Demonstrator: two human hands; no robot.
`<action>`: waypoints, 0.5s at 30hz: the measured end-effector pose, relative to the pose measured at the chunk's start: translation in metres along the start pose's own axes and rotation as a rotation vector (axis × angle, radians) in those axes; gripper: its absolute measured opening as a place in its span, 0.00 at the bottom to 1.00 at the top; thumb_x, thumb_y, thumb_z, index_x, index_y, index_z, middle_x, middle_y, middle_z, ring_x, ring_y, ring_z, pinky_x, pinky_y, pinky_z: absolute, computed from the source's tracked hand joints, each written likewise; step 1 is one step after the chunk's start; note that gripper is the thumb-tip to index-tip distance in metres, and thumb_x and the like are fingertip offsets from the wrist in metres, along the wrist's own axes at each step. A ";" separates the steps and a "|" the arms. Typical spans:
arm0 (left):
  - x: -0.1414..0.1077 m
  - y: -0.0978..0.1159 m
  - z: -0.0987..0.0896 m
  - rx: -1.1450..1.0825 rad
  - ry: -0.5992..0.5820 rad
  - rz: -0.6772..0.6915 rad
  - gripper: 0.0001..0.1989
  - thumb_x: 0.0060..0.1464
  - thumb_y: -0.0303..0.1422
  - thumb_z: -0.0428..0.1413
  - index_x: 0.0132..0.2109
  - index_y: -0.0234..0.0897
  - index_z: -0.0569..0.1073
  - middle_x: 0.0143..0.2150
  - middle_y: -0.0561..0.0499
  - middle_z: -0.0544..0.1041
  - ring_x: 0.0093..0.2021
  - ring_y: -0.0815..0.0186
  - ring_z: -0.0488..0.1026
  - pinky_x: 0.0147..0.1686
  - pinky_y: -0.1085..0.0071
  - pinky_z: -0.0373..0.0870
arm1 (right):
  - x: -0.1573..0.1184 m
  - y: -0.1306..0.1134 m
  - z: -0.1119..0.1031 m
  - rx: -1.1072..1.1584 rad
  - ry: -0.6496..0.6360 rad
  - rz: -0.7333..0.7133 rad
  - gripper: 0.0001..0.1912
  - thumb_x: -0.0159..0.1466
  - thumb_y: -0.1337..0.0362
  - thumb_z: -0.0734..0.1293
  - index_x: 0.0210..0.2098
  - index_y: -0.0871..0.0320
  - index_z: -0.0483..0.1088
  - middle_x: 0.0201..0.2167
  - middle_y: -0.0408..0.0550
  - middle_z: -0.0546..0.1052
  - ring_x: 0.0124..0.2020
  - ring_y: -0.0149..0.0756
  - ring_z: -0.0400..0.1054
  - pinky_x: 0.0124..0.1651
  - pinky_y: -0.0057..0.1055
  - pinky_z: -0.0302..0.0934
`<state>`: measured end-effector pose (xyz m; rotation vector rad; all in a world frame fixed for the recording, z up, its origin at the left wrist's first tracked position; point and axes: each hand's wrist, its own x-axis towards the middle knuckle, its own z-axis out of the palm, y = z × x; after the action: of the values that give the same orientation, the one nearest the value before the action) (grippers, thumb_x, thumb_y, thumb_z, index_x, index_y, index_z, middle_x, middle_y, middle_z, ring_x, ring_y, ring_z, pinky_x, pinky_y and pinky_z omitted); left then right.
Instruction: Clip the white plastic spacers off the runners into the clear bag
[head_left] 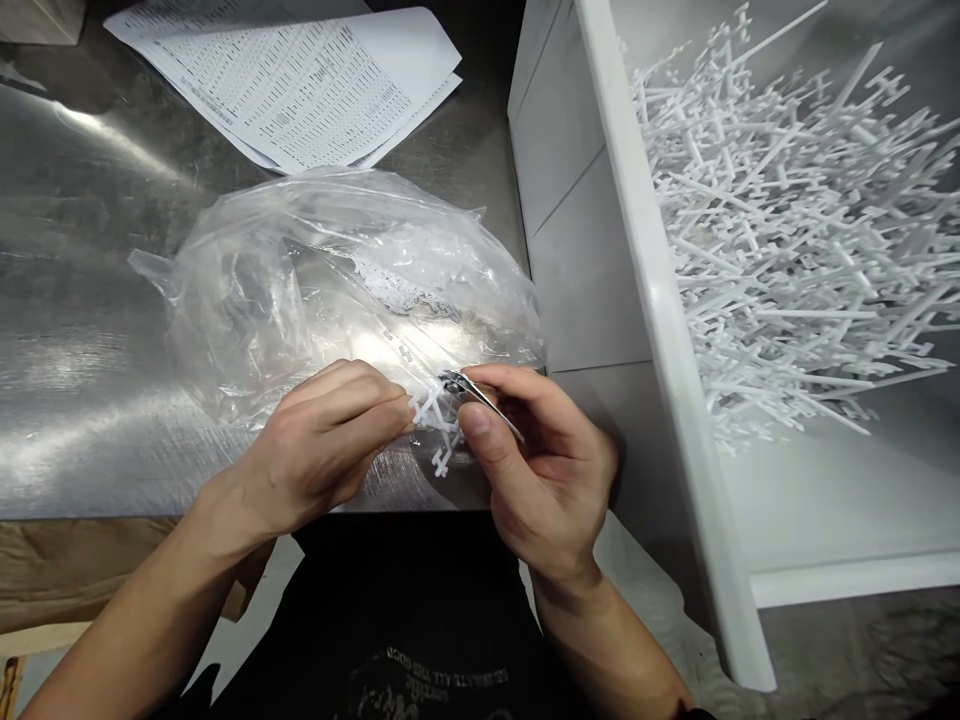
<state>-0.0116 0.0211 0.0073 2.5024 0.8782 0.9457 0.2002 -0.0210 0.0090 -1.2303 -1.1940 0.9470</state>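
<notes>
- A metal tabletop (97, 400) lies beneath and beyond the hands, with printed papers (300, 80) at its far side.
- Just beyond the hands, a clear bag (247, 240) spreads over the metal, with tiny white bits (405, 285) showing at its middle.
- Right of the hands stands a white bin (667, 320), heaped with thin branching sticks (795, 230).
- The left hand (322, 440) is closed, its fingertips pinching one end of a white sprig (430, 405), which sits between the two hands.
- The right hand (547, 465) grips a small metal clipper (493, 406) between thumb and fingers, its cutting end toward the sprig; whether it bites the plastic is hard to tell.
- A cut part could fly past the bag, since both hands work near its edge.
- A blade set slightly off could nick a part, and a slip could catch the left fingertips, so close by.
</notes>
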 end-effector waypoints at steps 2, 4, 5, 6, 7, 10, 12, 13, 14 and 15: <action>0.000 -0.001 0.000 -0.018 -0.018 0.003 0.12 0.72 0.17 0.55 0.45 0.39 0.73 0.36 0.54 0.79 0.37 0.68 0.77 0.40 0.69 0.75 | 0.000 0.000 0.002 0.007 -0.001 0.005 0.08 0.74 0.62 0.78 0.52 0.48 0.87 0.37 0.46 0.83 0.36 0.39 0.77 0.38 0.36 0.74; -0.002 -0.002 -0.001 -0.055 -0.038 0.005 0.12 0.71 0.16 0.55 0.45 0.39 0.73 0.36 0.53 0.79 0.37 0.68 0.76 0.41 0.69 0.75 | 0.002 -0.002 0.003 0.033 0.002 0.011 0.08 0.74 0.63 0.78 0.52 0.48 0.87 0.37 0.45 0.84 0.36 0.38 0.77 0.38 0.36 0.75; -0.002 -0.003 0.000 -0.076 -0.045 0.003 0.12 0.70 0.16 0.56 0.45 0.39 0.73 0.37 0.53 0.79 0.38 0.68 0.76 0.42 0.69 0.75 | 0.002 -0.002 0.004 0.050 0.004 0.018 0.08 0.73 0.64 0.78 0.51 0.48 0.87 0.37 0.44 0.84 0.36 0.37 0.77 0.39 0.35 0.75; -0.003 -0.004 0.000 -0.094 -0.052 -0.002 0.11 0.70 0.16 0.56 0.45 0.39 0.73 0.37 0.53 0.79 0.38 0.68 0.76 0.42 0.69 0.76 | 0.003 -0.003 0.005 0.069 0.007 0.032 0.08 0.72 0.65 0.78 0.50 0.48 0.87 0.37 0.44 0.84 0.36 0.36 0.78 0.39 0.35 0.76; -0.003 -0.004 0.000 -0.107 -0.057 -0.008 0.11 0.70 0.16 0.56 0.45 0.39 0.73 0.37 0.53 0.79 0.38 0.68 0.76 0.43 0.69 0.76 | 0.005 -0.005 0.005 0.091 0.009 0.053 0.08 0.72 0.66 0.79 0.49 0.49 0.87 0.36 0.43 0.85 0.35 0.36 0.78 0.39 0.34 0.76; -0.003 -0.005 0.001 -0.106 -0.061 -0.021 0.12 0.70 0.16 0.54 0.44 0.39 0.72 0.37 0.54 0.78 0.38 0.68 0.76 0.43 0.70 0.75 | 0.008 -0.008 0.005 0.154 -0.009 0.156 0.04 0.72 0.64 0.79 0.46 0.50 0.86 0.34 0.42 0.86 0.32 0.34 0.78 0.35 0.31 0.75; -0.004 -0.005 0.002 -0.081 -0.071 -0.024 0.13 0.70 0.16 0.53 0.44 0.40 0.72 0.37 0.55 0.78 0.37 0.68 0.76 0.43 0.70 0.74 | 0.008 -0.009 0.004 0.174 -0.032 0.203 0.04 0.72 0.62 0.78 0.46 0.52 0.86 0.33 0.42 0.86 0.30 0.34 0.78 0.33 0.31 0.75; -0.004 -0.005 0.002 -0.068 -0.078 -0.025 0.13 0.70 0.16 0.53 0.44 0.41 0.72 0.37 0.55 0.78 0.38 0.68 0.76 0.43 0.70 0.74 | 0.008 -0.009 0.004 0.170 -0.038 0.205 0.04 0.73 0.62 0.78 0.46 0.52 0.85 0.34 0.42 0.87 0.30 0.34 0.78 0.34 0.31 0.75; -0.005 -0.005 0.003 -0.058 -0.087 -0.025 0.13 0.70 0.16 0.53 0.44 0.41 0.72 0.37 0.55 0.78 0.38 0.68 0.76 0.44 0.70 0.74 | 0.007 -0.008 0.004 0.159 -0.038 0.192 0.04 0.73 0.62 0.78 0.46 0.52 0.85 0.35 0.43 0.87 0.31 0.35 0.79 0.35 0.32 0.76; -0.006 -0.006 0.003 -0.050 -0.098 -0.024 0.13 0.70 0.16 0.53 0.45 0.41 0.72 0.38 0.55 0.78 0.39 0.68 0.76 0.44 0.69 0.74 | 0.007 -0.008 0.004 0.137 -0.035 0.170 0.04 0.73 0.62 0.78 0.47 0.53 0.85 0.36 0.44 0.88 0.32 0.35 0.80 0.36 0.32 0.77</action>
<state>-0.0156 0.0216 -0.0002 2.4670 0.8419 0.8191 0.1967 -0.0149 0.0173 -1.2233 -1.0451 1.1612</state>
